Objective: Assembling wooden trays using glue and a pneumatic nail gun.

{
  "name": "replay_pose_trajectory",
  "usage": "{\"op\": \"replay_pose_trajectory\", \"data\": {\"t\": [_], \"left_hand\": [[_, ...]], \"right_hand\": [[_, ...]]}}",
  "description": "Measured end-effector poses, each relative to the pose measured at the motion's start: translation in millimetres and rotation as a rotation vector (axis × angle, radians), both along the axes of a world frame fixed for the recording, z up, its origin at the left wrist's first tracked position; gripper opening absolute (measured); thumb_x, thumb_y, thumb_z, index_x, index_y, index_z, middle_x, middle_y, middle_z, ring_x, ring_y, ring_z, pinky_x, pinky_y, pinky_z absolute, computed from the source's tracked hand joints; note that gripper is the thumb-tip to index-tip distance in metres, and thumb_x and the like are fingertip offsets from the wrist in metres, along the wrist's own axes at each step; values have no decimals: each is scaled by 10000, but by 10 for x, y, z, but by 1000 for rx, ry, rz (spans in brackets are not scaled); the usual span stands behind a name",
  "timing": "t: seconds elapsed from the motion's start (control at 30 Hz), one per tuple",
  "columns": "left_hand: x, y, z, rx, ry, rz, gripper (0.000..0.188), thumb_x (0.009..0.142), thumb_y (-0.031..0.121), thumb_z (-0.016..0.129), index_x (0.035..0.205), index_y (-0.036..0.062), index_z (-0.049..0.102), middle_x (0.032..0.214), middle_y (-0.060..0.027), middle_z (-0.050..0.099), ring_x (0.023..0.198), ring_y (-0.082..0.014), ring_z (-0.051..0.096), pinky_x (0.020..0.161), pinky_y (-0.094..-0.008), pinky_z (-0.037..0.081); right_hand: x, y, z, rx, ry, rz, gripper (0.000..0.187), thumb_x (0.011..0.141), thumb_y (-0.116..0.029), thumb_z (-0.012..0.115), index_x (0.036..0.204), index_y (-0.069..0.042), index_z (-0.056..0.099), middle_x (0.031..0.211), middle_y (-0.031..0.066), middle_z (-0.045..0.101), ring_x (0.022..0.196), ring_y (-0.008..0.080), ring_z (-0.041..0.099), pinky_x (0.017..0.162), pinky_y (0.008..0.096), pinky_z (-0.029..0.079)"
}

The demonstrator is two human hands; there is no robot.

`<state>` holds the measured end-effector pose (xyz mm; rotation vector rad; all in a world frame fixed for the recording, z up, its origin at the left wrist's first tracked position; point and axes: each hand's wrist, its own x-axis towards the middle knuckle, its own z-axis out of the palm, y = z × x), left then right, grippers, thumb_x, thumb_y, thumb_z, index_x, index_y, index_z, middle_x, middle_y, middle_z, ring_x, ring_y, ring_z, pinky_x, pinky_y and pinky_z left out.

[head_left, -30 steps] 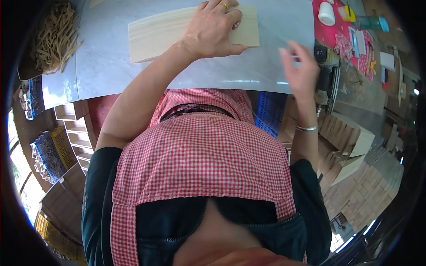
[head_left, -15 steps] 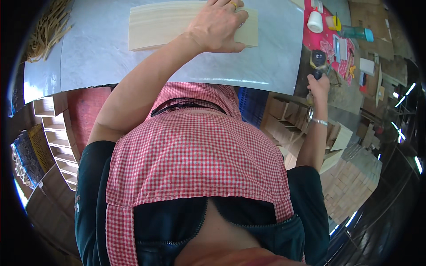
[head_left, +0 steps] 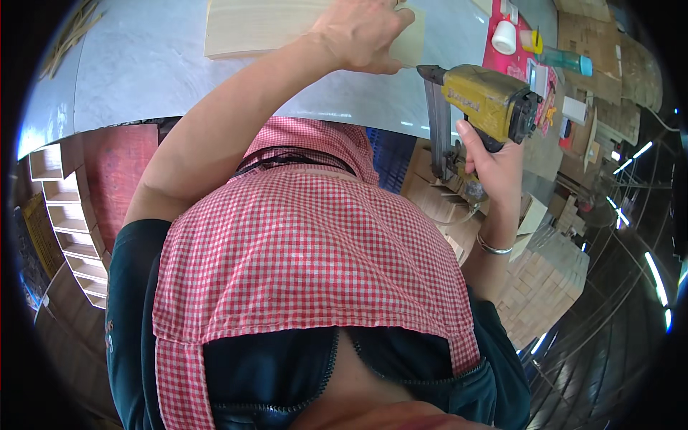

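Note:
A pale wooden piece (head_left: 247, 30) lies on the grey marbled table at the top of the view, its far part cut off by the edge. My left hand (head_left: 364, 34) lies across its right part, gripping it with the thumb along the near side; the other fingers are partly out of view. My right hand (head_left: 496, 163) is closed round the handle of a yellow and black nail gun (head_left: 481, 94), over the table's right end. Its black nose points left, close to the left thumb and the wood's near right corner. Whether the nose touches the wood I cannot tell.
The marbled tabletop (head_left: 158, 79) stretches left, with dry strips (head_left: 75, 36) at its far left. Right of it are a white bottle (head_left: 504, 37), a yellow-lidded tub (head_left: 531, 41) and a teal bottle (head_left: 566, 60). Stacked wooden boxes (head_left: 72, 215) stand at lower left.
My right hand has lifted the nail gun from the right side and swung it left toward the wood. My left hand still holds the wood; the whole view has shifted slightly.

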<state>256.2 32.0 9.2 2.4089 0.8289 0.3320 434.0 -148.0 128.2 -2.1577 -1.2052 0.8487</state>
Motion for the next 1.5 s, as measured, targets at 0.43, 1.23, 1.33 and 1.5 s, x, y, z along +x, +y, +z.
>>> {"op": "replay_pose_trajectory", "data": {"t": [0.43,1.23,1.33,1.5], "left_hand": [[-67,10,133,14,43,-24,507,757,410,760,1060,22,641,1130,-195,589,1083,-361,558,994,-442,441],[-1096,-99,27,207,-87,184,492,646,321,802,974,20,593,1022,-177,616,950,-348,597,888,-414,502],[-1082,-100,14,191,-61,191,498,644,316,799,980,16,587,1021,-177,613,948,-349,594,890,-414,500],[-1079,-113,-38,184,-59,205,508,640,308,795,989,10,576,1022,-178,609,950,-350,589,897,-412,495]], "right_hand": [[-84,153,88,-141,9,6,189,917,-176,738,910,0,668,558,-18,544,437,77,461,422,209,388],[-215,223,38,-68,48,161,183,879,-127,761,898,31,670,617,20,597,428,88,474,390,224,394],[-228,245,18,-49,55,158,183,879,-129,760,893,29,669,615,20,596,426,89,472,390,226,396],[-322,232,-15,-49,88,97,185,880,-134,761,881,26,666,611,20,595,423,89,470,391,228,398]]}}
